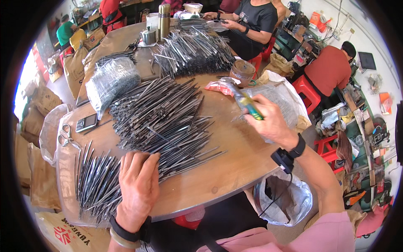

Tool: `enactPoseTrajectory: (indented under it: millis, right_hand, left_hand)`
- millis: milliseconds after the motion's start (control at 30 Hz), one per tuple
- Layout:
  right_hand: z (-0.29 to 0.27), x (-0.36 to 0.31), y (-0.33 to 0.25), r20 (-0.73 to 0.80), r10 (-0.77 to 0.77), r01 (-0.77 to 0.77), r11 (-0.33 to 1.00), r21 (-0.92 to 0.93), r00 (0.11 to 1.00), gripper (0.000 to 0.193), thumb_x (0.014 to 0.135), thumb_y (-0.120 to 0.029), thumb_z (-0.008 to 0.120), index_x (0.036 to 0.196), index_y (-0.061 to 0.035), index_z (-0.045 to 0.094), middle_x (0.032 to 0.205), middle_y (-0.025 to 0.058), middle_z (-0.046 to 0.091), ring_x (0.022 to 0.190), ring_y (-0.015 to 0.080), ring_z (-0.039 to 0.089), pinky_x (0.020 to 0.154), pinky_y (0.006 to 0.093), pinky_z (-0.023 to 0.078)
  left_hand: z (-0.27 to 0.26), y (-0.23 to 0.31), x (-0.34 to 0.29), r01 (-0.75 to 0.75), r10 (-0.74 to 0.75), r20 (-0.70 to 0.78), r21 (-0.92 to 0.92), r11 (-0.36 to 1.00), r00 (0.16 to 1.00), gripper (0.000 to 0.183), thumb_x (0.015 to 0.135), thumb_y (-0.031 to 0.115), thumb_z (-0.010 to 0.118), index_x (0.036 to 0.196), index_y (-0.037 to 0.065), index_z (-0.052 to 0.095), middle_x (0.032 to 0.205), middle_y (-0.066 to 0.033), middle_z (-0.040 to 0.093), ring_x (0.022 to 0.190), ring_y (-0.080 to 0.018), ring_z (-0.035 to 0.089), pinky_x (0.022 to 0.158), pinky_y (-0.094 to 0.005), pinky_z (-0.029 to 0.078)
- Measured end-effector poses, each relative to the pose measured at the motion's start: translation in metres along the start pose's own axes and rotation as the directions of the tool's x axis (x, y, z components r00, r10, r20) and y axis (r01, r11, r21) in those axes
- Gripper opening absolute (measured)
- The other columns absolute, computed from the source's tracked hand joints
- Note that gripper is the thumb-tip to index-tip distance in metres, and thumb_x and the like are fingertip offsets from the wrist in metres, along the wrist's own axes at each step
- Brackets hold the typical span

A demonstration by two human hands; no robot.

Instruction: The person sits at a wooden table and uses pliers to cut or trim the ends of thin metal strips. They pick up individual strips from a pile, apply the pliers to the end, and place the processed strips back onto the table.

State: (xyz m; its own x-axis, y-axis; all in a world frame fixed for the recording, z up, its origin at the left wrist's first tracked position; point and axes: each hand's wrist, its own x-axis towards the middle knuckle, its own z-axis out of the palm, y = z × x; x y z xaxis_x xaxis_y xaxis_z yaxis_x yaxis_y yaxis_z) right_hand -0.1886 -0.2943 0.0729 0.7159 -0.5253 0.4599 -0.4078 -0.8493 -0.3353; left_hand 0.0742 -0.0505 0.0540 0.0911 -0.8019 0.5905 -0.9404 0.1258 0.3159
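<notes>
My right hand [270,122] grips a tool with a green and yellow handle [254,110], raised over the right part of the table. The tool's far end is blurred, so its kind is unclear. My left hand [138,174] is closed, fingers curled, at the near edge of the thin dark metal rods; whether something is in it is hidden. A big heap of these rods [153,111] covers the middle of the table. A smaller spread of rods [98,180] lies left of my left hand. Fine wire-like pieces [277,103] rest on white sheeting beyond my right hand.
Scissors [67,136], a mobile phone [87,123] and a plastic-wrapped bundle [111,86] lie along the left. Farther back are another rod pile [195,52], a lidded brown pot [242,72] and a flask [163,21]. A white-lined bag [285,199] stands below the table's right edge. Other people sit around.
</notes>
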Motion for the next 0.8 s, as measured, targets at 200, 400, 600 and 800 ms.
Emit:
enactPoseTrajectory:
  millis: [200,400,600,800]
  right_hand:
    - [0.037,0.028,0.044,0.203,-0.325,0.367,0.903,-0.225,0.924,0.017,0.066,-0.002,0.064,0.082,-0.0004,0.063,0.096,0.0155,0.056,0.09,0.0339,0.059,0.074,0.0419,0.053]
    - [0.005,0.015,0.03,0.12,-0.383,0.401,0.873,-0.279,0.916,0.014,0.063,-0.005,0.064,0.076,0.0,0.061,0.1,0.0157,0.057,0.089,0.0296,0.057,0.073,0.0389,0.051]
    - [-0.056,-0.005,0.013,-0.16,-0.354,0.342,0.934,-0.101,0.921,0.021,0.061,-0.001,0.067,0.08,0.0029,0.059,0.107,0.0179,0.057,0.087,0.0303,0.059,0.072,0.0366,0.051]
    - [-0.097,-0.043,-0.009,-0.415,-0.024,0.191,0.911,0.367,0.91,0.016,0.074,0.004,0.073,0.088,0.0031,0.064,0.107,0.0163,0.06,0.078,0.0193,0.062,0.067,0.0296,0.051]
  left_hand:
    - [0.038,0.004,0.042,-0.066,0.018,0.142,0.343,0.937,0.99,0.035,0.071,-0.006,0.062,0.105,0.003,0.066,0.111,-0.0179,0.055,0.104,-0.0357,0.051,0.091,-0.0476,0.04]
    - [0.059,-0.01,0.045,-0.103,0.021,0.195,0.418,0.903,0.981,0.017,0.069,-0.001,0.06,0.085,0.002,0.063,0.115,-0.0208,0.053,0.113,-0.0377,0.048,0.101,-0.055,0.032]
    - [0.046,0.009,0.062,-0.151,0.031,0.263,0.449,0.881,0.964,0.017,0.072,-0.001,0.058,0.088,0.001,0.056,0.108,-0.0214,0.054,0.104,-0.0376,0.05,0.093,-0.0517,0.039]
    - [0.039,0.032,0.08,-0.01,-0.233,0.349,0.574,0.819,0.908,0.016,0.08,-0.006,0.051,0.093,0.002,0.053,0.101,-0.0203,0.051,0.102,-0.0394,0.051,0.086,-0.0487,0.044]
